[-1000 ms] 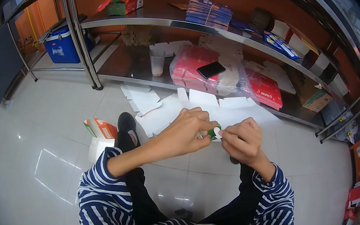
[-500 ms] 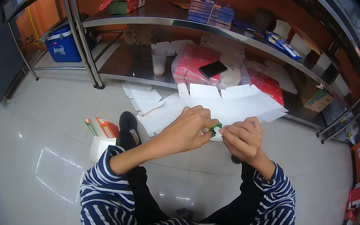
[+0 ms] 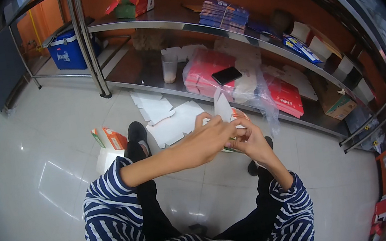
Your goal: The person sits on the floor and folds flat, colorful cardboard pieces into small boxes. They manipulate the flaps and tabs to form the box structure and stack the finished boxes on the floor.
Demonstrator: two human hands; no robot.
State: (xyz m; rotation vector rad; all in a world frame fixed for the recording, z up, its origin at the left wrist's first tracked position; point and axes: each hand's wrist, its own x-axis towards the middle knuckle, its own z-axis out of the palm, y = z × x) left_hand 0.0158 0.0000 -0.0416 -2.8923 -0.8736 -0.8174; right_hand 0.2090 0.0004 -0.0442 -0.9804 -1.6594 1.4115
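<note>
Between my hands is a thin cardboard carton (image 3: pixel 222 107), white inside with orange and green print outside, one white flap standing up. My left hand (image 3: pixel 209 140) is closed on its near left side, the fingers bent over the card. From the right, my right hand (image 3: pixel 253 143) pinches the near right part, its fingertips close to the left hand's. Both hands hide much of the carton. On the floor just beyond lie flat white carton blanks (image 3: pixel 176 121). A folded orange, green and white carton (image 3: pixel 112 144) stands on the floor left of my foot.
A metal shelf (image 3: pixel 150 88) spans the far side. On its lower level are a plastic cup (image 3: pixel 169 68), a phone (image 3: pixel 227 75) on plastic-wrapped red cartons (image 3: pixel 201 76), and more red card (image 3: pixel 285 98). Above lies a tied blue stack (image 3: pixel 224 15). A blue cooler (image 3: pixel 67 54) stands far left.
The wide white blank spread beyond my hands is now folded up between them, showing its orange side. My right hand has moved slightly left, close against my left hand.
</note>
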